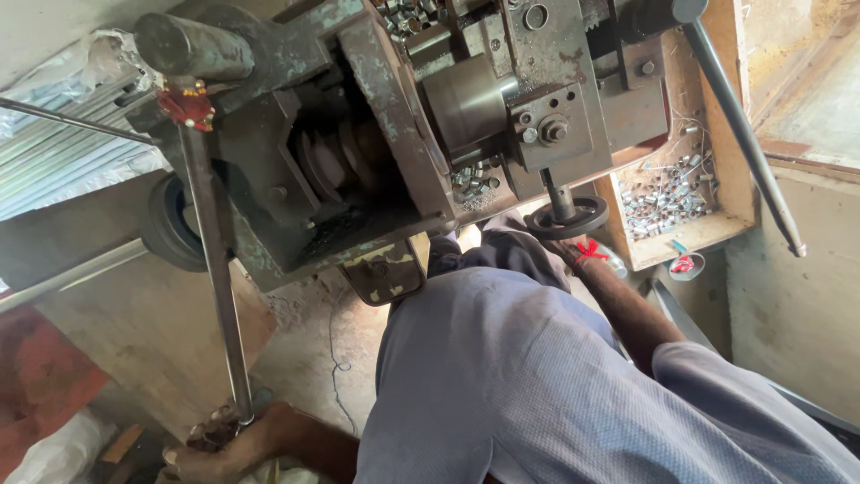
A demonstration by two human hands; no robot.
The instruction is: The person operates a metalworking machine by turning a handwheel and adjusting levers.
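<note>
My left hand (208, 453) is low at the bottom left, with its fingers closed around the lower end of a long steel rod (219, 287). The rod runs up to a red knot on an old grey-green machine (376, 134). My right arm, in a blue-grey sleeve, stretches up to a small dark handwheel (566, 218) on the machine's front. My right hand (573, 249) has a red thread at the wrist and lies against the wheel's underside. The wheel hides its fingers.
A wooden tray (721, 125) to the right of the machine holds several small metal pieces. A long grey lever (743, 134) slants across the tray. Stepped pulleys (336, 161) sit in the machine's open side. A tyre (170, 224) leans at the left, and corrugated sheets lie beyond it.
</note>
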